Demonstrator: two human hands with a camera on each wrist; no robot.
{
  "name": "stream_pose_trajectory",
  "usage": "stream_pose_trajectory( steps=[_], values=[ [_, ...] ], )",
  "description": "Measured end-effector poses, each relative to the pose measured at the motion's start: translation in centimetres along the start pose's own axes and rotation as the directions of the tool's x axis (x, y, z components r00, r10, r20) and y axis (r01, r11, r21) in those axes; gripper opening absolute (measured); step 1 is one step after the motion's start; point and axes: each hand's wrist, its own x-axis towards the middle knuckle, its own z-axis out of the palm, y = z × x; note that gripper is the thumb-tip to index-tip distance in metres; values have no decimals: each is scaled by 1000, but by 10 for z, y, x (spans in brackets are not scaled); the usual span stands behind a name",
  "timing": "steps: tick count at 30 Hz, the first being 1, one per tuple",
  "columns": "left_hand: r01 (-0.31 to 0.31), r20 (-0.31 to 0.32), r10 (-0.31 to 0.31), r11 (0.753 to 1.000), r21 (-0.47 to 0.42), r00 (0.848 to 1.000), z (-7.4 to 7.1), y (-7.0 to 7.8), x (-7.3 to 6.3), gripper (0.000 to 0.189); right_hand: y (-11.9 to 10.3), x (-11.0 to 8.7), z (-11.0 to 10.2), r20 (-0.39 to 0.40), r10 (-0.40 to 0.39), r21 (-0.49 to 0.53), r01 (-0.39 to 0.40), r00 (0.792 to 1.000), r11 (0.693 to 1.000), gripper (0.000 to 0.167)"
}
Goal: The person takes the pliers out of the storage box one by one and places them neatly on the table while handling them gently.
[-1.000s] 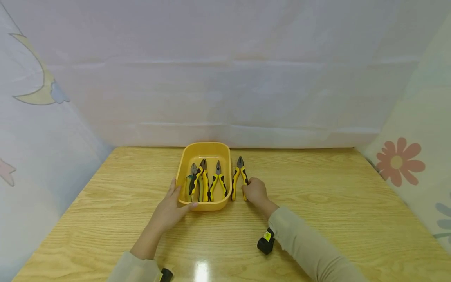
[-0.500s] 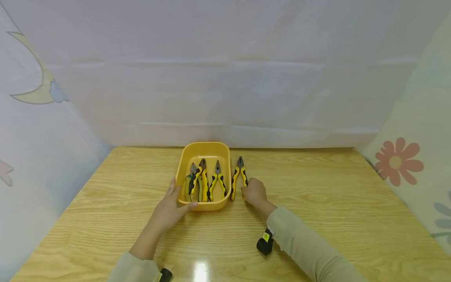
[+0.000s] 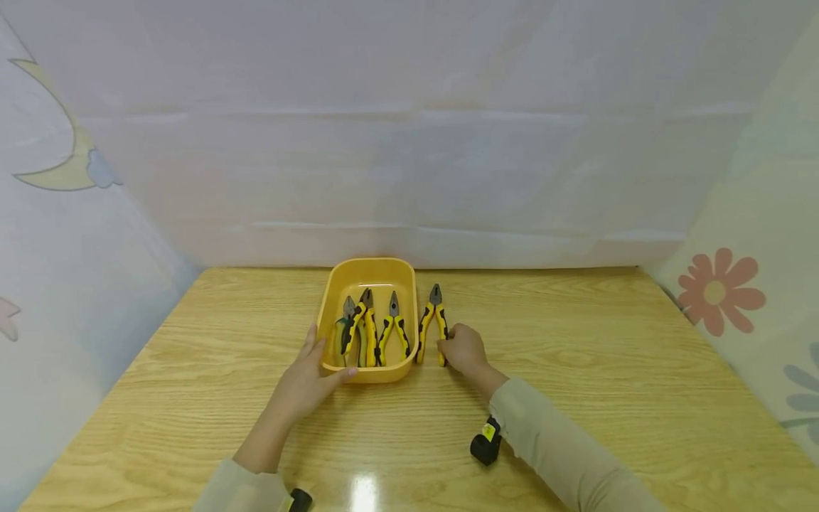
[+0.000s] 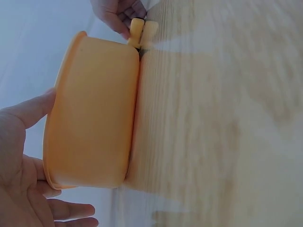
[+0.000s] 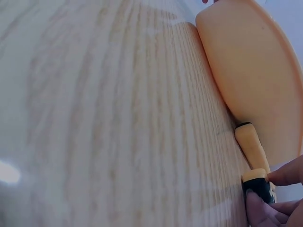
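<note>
My left hand (image 3: 306,380) rests at the near left corner of a yellow plastic basin (image 3: 374,375), thumb on the near rim, spread fingers along the left side. In the left wrist view the thumb (image 4: 40,109) touches the rim and two fingers stretch out past it. Just right of the basin a pair of combination pliers (image 3: 436,295) with yellow and black handles lies with handles spread. My right hand (image 3: 466,350) pinches its right handle (image 5: 254,176) near the end, thumb and fingertip on opposite sides; the other handle (image 5: 248,139) lies close to the basin wall.
In the basin lie green-handled pliers (image 3: 348,307), yellow-and-black pliers (image 3: 370,341) overlapping them, and long-nose pliers (image 3: 394,306). A wooden table (image 3: 595,355) carries everything. A pale cloth backdrop (image 3: 409,178) stands right behind its far edge.
The head view has shifted very slightly. Both hands keep their places on the basin and on the pliers handle.
</note>
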Motion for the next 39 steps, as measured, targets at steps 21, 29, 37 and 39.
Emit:
stream_pose_trajectory(
  steps=[21,29,37,39],
  values=[
    [3,2,-3,1000,12,1000,0,1,-1,92,-5,-9,-5,-50,-27,177,35,998,984,18],
    [-9,-3,9,1000,15,1000,0,0,-1,95,-14,-10,-8,-12,-25,329,27,1000,944,17],
    [-11,-4,11,1000,16,1000,-1,0,0,95,-25,-14,-8,26,-25,467,10,999,884,14],
    [-10,-3,10,1000,16,1000,-1,0,0,95,-27,-15,-9,36,-24,482,4,999,876,14]
  ],
)
